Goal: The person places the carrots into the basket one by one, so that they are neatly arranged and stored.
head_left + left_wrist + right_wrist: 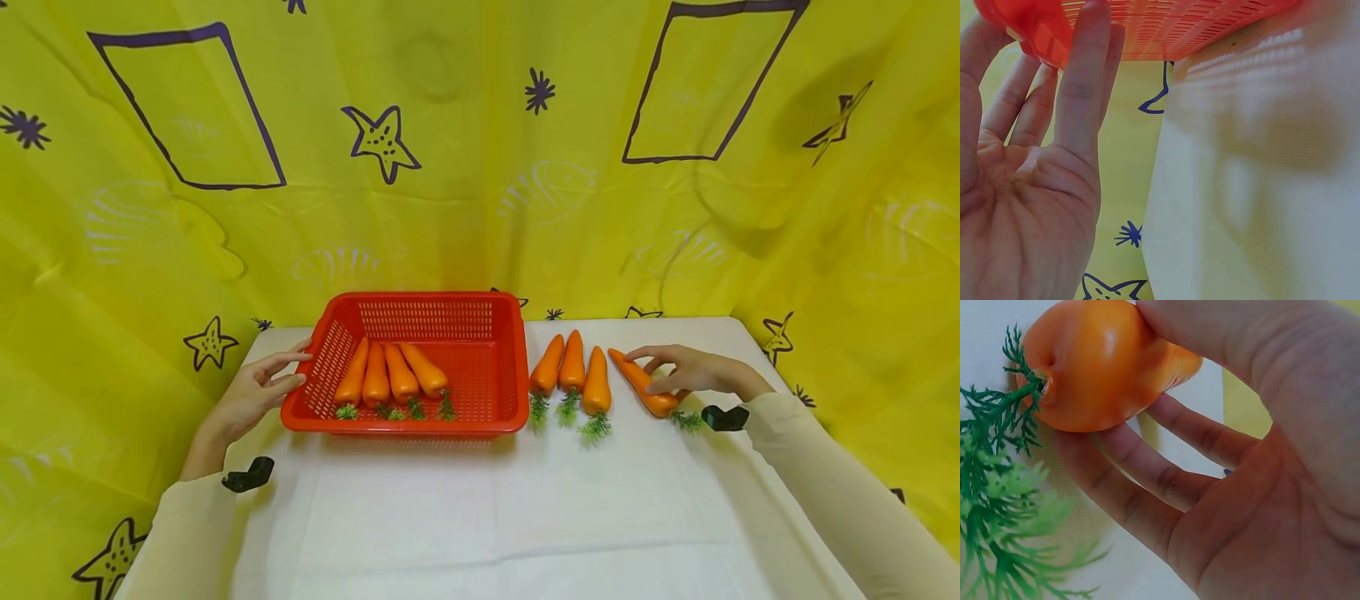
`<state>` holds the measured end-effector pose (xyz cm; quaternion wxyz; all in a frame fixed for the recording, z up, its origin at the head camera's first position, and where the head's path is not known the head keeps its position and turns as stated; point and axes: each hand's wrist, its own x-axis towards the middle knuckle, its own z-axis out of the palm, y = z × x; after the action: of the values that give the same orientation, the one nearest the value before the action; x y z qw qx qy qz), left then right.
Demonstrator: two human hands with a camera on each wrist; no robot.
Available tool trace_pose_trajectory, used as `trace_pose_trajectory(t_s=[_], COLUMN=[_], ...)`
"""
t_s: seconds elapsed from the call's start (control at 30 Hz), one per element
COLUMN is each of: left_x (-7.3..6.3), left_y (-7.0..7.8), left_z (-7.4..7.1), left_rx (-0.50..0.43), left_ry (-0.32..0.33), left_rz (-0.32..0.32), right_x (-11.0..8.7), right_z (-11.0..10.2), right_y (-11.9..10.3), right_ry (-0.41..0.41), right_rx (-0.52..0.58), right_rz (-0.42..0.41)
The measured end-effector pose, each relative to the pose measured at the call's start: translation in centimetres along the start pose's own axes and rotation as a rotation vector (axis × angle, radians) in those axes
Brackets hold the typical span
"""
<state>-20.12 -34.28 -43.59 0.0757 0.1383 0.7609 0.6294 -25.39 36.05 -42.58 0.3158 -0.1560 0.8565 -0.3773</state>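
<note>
Right hand (pixel 686 372) pinches rightmost glossy, tapered orange carrot (pixel 637 378); left hand (pixel 247 398), fingers extended, touches red perforated plastic basket (pixel 405 426).

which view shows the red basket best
The head view: it shows nearly all of the red basket from above, with four carrots inside. The left wrist view shows only part of it, by the left hand; the right wrist view shows none of it.
</note>
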Motion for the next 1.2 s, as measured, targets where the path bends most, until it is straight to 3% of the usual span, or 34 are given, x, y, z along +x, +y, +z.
trace_pose_trajectory(t_s=[0.27, 0.6, 1.2], left_x=[-0.07, -0.13, -0.04], left_y=[-0.25, -0.59, -0.44], left_z=[-0.11, -0.32, -0.16], left_rx=[-0.012, 0.007, 0.018], left_ry=[-0.006, -0.005, 0.002], left_rz=[0.037, 0.038, 0.034], right_x=[0.05, 0.04, 0.1], right_z=[0.15, 0.17, 0.21], right_y=[-0.18, -0.35, 0.02], right_ry=[0.012, 0.019, 0.023], right_rx=[-0.031, -0.076, -0.059], right_rz=[0.001, -0.022, -0.021])
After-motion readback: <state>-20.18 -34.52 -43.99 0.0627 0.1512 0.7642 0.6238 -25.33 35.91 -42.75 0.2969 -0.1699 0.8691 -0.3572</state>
